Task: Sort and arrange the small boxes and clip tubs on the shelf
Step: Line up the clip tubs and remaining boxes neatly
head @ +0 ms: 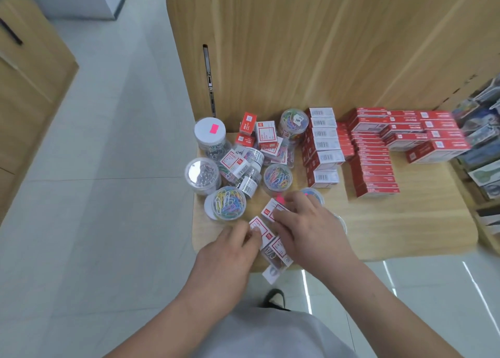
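Note:
On the wooden shelf (405,222), clear clip tubs (230,203) with coloured paper clips lie jumbled at the left with small red-and-white boxes (266,136). My left hand (230,252) pinches a small white-and-red box (258,226) near the front edge. My right hand (305,222) grips another small box (272,209), fingers curled over it. More small boxes (280,252) lie under and between the hands; one (272,274) hangs over the front edge.
Neat rows of red boxes (376,168) and white-labelled boxes (323,141) stand in the middle and to the right. A tub with a white lid and pink sticker (210,134) stands at the back left. Packaged goods (481,141) fill the right side. Tiled floor lies to the left.

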